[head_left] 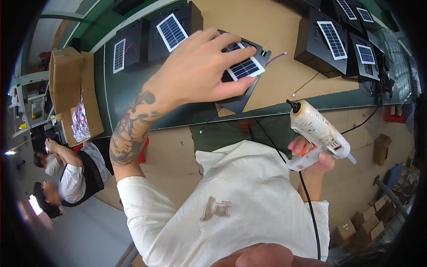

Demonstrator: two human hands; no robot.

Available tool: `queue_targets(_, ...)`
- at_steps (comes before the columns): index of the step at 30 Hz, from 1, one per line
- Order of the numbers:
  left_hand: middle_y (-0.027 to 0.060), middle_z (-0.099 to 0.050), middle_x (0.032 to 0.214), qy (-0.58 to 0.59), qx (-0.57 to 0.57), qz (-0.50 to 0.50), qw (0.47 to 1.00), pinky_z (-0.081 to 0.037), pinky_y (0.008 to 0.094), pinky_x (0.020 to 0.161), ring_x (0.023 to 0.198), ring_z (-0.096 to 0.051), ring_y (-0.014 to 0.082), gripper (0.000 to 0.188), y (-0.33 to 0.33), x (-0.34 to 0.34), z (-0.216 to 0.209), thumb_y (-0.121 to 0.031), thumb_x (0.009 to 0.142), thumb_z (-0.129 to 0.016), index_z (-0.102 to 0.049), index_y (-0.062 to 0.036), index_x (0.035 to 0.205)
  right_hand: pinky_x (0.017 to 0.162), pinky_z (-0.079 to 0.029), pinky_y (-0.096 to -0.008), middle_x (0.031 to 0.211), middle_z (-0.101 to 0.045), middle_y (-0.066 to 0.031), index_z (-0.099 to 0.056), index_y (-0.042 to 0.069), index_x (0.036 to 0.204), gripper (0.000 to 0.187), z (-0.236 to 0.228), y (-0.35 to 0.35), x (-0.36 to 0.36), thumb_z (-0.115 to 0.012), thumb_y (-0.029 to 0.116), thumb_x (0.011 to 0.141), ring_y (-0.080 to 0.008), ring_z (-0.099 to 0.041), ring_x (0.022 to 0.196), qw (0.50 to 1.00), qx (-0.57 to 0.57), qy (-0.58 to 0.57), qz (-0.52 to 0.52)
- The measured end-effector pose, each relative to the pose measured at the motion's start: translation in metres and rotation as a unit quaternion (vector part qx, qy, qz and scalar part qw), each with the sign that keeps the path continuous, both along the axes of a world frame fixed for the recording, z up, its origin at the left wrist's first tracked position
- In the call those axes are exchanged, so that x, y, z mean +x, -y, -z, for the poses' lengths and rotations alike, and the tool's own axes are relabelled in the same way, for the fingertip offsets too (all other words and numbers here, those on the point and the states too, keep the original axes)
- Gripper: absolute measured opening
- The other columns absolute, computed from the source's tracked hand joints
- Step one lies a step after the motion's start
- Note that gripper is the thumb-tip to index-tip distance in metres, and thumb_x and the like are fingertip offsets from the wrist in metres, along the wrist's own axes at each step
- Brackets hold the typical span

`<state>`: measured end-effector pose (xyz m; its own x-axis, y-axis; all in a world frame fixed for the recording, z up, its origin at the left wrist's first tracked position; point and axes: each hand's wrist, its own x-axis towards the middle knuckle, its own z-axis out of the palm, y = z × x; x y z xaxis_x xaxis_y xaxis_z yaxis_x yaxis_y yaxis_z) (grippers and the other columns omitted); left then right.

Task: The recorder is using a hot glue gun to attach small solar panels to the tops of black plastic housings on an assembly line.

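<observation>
My left hand (195, 66), at the end of a tattooed forearm, reaches over a small white-framed solar panel (246, 69). Its thumb and fingers span the panel's edges and press it against a black panel (233, 106) on the table. Part of the solar panel is hidden under the fingers. A red and blue wire (276, 58) sticks out beyond it. In my right hand (326, 162) is a white hot glue gun (318, 129), its handle wrapped by the fingers. The dark nozzle points up and left, toward the table edge, apart from the panel.
Black boxes with solar panels stand at the back left (174, 33) and right (327, 44). Cardboard (271, 26) covers part of the green table (120, 93). An open carton (82, 89) with wires sits at left. A black cord (307, 191) hangs by my right arm. Two people sit at far left.
</observation>
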<state>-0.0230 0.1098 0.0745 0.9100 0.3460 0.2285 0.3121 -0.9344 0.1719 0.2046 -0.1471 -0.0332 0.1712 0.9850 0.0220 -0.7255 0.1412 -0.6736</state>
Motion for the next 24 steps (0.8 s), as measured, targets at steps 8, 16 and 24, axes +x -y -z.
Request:
queue_targets(8,0.0089,-0.063,0.102,-0.011,0.099,0.053,0.994,-0.048,0.0346,0.080,0.093,-0.059,0.0257,0.064,-0.010,0.004,0.012,-0.059,0.071,-0.074,-0.069,-0.0061,0.107,0.080,-0.052,-0.0504,0.083,-0.063,-0.0231,-0.057,-0.008,0.104,0.050,0.010,0.014,-0.009,-0.063,0.030,0.072,-0.0364,-0.066,0.080,1.000,0.001,-0.018,-0.001)
queue_targets(16,0.0144,-0.061,0.105,-0.070,0.032,0.117,0.990,-0.046,0.0396,0.088,0.101,-0.057,0.0311,0.054,-0.025,-0.005,-0.010,-0.039,0.081,-0.070,-0.063,-0.0029,0.121,0.076,-0.049,-0.0414,0.077,-0.059,-0.0209,-0.057,-0.001,0.087,0.041,0.018,0.030,-0.009,-0.058,0.039,0.077,-0.0342,-0.059,0.072,0.999,-0.042,0.005,0.029)
queue_targets(24,0.0103,-0.064,0.106,-0.145,0.040,0.108,0.983,-0.049,0.0361,0.086,0.098,-0.059,0.0280,0.051,-0.029,0.008,-0.008,-0.043,0.081,-0.068,-0.065,-0.0064,0.116,0.071,-0.045,-0.0390,0.076,-0.056,-0.0176,-0.054,0.000,0.085,0.042,0.018,0.038,-0.011,-0.056,0.041,0.079,-0.0311,-0.054,0.071,0.998,-0.043,0.017,0.033)
